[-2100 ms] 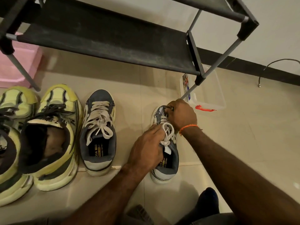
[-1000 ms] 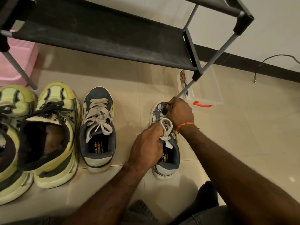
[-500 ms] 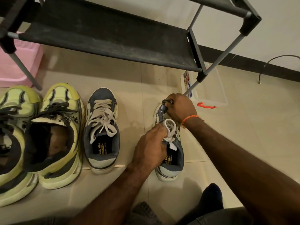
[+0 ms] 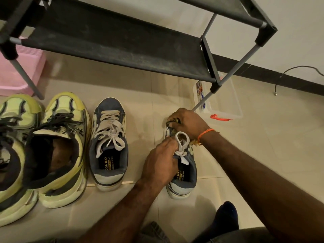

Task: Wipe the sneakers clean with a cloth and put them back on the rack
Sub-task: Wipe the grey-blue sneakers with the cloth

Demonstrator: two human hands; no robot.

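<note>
At the far left, around nine o'clock, a pink bin [image 4: 19, 74] sits on the tiled floor [image 4: 273, 155] behind a leg of the black shoe rack [image 4: 122, 42], whose lowest shelf spans the top from ten to one o'clock. Below the bin, two yellow-green sneakers [image 4: 57, 151] lie side by side, toes toward twelve o'clock. Just to their right a blue-grey sneaker [image 4: 109, 146] with white laces stands flat on the floor, its long axis running six to twelve, toe toward the rack. Right of centre, its mate, the held sneaker [image 4: 185, 178], lies along the same line, heel at six and toe at twelve. The left hand [image 4: 160, 163] grips its left side beside the tongue, fingers curled over the collar. The right hand [image 4: 188, 125], an orange thread at the wrist, is closed round a crumpled cloth [image 4: 172, 121] pressed on the toe. At two o'clock, a clear plastic box [image 4: 226, 102] rests beside the rack's leg.
</note>
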